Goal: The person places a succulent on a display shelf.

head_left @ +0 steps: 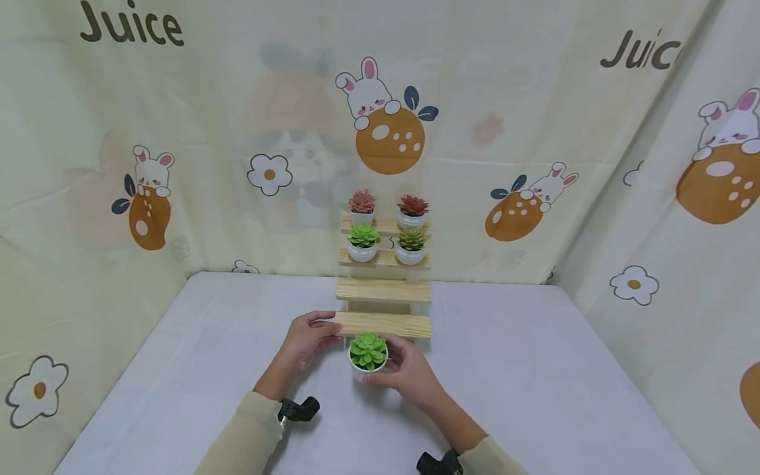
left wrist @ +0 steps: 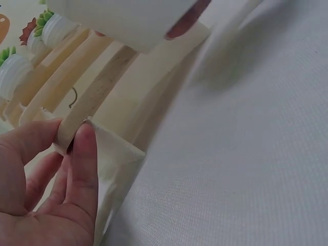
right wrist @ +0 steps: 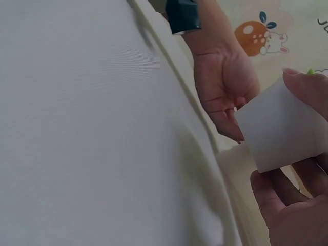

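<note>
A tiered wooden shelf stand [head_left: 382, 324] stands at the middle of the table. My left hand [head_left: 309, 338] pinches the left end of its lowest board [left wrist: 97, 95] between thumb and fingers. In my right hand [head_left: 410, 371] is a potted succulent [head_left: 368, 351], bright green in a white pot, held by the pot's side just in front of that board. The right wrist view shows the white pot [right wrist: 282, 125] between thumb and fingers, with the left hand [right wrist: 225, 87] behind it. The plant itself is mostly hidden there.
On the upper two boards stand a pink succulent [head_left: 362, 203], a dark red one [head_left: 412, 206], a bright green one [head_left: 363, 237] and a dull green one [head_left: 411, 240]. The white table [head_left: 505, 369] backs onto a printed curtain [head_left: 225, 132].
</note>
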`<state>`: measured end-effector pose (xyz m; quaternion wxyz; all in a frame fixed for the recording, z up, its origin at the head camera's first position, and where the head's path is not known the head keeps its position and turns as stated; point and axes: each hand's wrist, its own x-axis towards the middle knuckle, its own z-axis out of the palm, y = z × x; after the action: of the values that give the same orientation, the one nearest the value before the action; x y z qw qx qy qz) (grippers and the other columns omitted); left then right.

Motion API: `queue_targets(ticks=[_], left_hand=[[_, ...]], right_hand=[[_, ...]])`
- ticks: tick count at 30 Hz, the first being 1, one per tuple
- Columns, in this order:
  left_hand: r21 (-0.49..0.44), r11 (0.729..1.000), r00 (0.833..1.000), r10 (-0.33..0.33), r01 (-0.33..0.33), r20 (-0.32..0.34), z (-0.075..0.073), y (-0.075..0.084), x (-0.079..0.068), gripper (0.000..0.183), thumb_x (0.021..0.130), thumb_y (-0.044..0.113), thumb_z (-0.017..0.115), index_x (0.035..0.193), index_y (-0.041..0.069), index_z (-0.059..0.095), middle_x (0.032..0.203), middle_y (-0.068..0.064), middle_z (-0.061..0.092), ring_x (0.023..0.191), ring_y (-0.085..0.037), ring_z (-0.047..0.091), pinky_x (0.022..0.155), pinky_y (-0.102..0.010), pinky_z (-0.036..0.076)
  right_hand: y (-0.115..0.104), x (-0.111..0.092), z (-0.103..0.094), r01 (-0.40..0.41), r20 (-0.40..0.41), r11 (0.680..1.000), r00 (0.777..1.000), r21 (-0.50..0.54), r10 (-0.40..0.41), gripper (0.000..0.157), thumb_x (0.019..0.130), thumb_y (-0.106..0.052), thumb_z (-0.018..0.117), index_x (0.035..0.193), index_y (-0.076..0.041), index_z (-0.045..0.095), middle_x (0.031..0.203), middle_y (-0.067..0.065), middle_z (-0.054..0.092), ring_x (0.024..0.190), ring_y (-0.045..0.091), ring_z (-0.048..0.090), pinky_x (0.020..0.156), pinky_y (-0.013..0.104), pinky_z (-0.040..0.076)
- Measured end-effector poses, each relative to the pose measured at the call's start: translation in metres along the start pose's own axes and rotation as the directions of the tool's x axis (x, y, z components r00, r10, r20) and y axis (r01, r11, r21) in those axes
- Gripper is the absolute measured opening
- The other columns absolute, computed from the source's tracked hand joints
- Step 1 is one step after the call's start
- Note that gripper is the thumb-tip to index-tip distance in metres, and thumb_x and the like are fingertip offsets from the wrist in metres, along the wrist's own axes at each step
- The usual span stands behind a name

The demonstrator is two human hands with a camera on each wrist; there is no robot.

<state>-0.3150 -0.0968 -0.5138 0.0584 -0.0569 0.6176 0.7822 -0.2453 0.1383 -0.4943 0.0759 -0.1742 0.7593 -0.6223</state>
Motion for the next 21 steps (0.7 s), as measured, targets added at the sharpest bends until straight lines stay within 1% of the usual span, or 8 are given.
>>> queue_targets(ticks=[2, 7, 11, 16, 21], left_hand=[[0.001, 1.0, 1.0, 0.001, -0.001, -0.001, 0.0, 0.0, 0.0, 0.039, 0.089, -0.01, 0.07, 0.127, -0.012, 0.061, 0.09, -0.009, 0.074, 0.078, -0.015, 0.071, 0.071, -0.029, 0.066], [0.001, 1.0, 1.0, 0.0, 0.0, -0.002, 0.002, 0.0, -0.002, 0.038, 0.09, -0.011, 0.069, 0.127, -0.012, 0.062, 0.089, -0.008, 0.074, 0.077, -0.014, 0.071, 0.071, -0.029, 0.066], [0.004, 1.0, 1.0, 0.003, -0.003, 0.0, 0.002, 0.0, -0.003, 0.039, 0.09, -0.011, 0.069, 0.128, -0.012, 0.061, 0.089, -0.007, 0.074, 0.077, -0.014, 0.071, 0.073, -0.03, 0.066], [0.011, 1.0, 1.0, 0.003, -0.003, 0.003, 0.001, -0.001, -0.002, 0.041, 0.091, -0.009, 0.069, 0.13, -0.012, 0.06, 0.09, -0.006, 0.074, 0.078, -0.013, 0.071, 0.075, -0.03, 0.067], [0.004, 1.0, 1.0, 0.003, -0.003, 0.012, 0.0, -0.002, -0.001, 0.04, 0.091, -0.009, 0.069, 0.13, -0.012, 0.06, 0.092, -0.005, 0.074, 0.078, -0.014, 0.072, 0.077, -0.031, 0.067]], right_hand=[[-0.002, 0.004, -0.001, 0.001, -0.009, 1.0, 1.0, 0.013, 0.0, 0.073, 0.077, -0.014, 0.091, 0.141, -0.008, 0.057, 0.139, 0.014, 0.065, 0.129, 0.022, 0.061, 0.109, 0.027, 0.053], [-0.007, 0.013, -0.002, -0.015, -0.03, 0.998, 0.999, 0.054, 0.016, 0.074, 0.077, -0.013, 0.091, 0.141, -0.009, 0.056, 0.142, 0.014, 0.063, 0.129, 0.023, 0.061, 0.107, 0.026, 0.054], [-0.014, 0.019, -0.002, 0.002, -0.046, 0.999, 0.999, 0.047, 0.001, 0.074, 0.076, -0.013, 0.092, 0.141, -0.008, 0.057, 0.142, 0.014, 0.063, 0.13, 0.023, 0.061, 0.108, 0.028, 0.054], [-0.025, 0.029, -0.003, 0.017, -0.084, 0.999, 0.996, 0.028, -0.014, 0.074, 0.074, -0.014, 0.093, 0.14, -0.01, 0.06, 0.14, 0.012, 0.064, 0.13, 0.025, 0.061, 0.107, 0.03, 0.055], [-0.032, 0.041, -0.005, 0.025, -0.108, 0.999, 0.994, 0.047, -0.02, 0.075, 0.073, -0.011, 0.093, 0.14, -0.009, 0.059, 0.14, 0.013, 0.064, 0.13, 0.026, 0.061, 0.107, 0.03, 0.056]])
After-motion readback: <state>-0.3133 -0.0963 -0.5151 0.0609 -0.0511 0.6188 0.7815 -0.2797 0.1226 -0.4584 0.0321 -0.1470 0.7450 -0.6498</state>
